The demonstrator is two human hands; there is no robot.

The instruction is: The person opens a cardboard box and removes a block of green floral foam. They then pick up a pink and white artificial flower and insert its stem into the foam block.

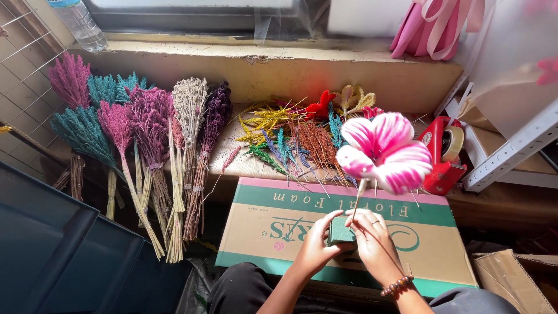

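Observation:
My left hand (317,247) grips a small dark green foam block (340,232) from its left side, above a cardboard box (273,224) with green and pink bands. My right hand (375,238), with a bead bracelet at the wrist, pinches the thin stem (357,203) of a large pink and white flower (385,151) right at the top of the block. The flower stands upright over the block. The foot of the stem is hidden by my fingers.
Bundles of dried grasses (148,131) in pink, teal, purple and cream lean against the ledge at left. Loose coloured sprigs (296,139) lie behind the box. A red tape dispenser (443,160) stands at right by a white metal shelf (511,151). A dark bin (64,250) sits at lower left.

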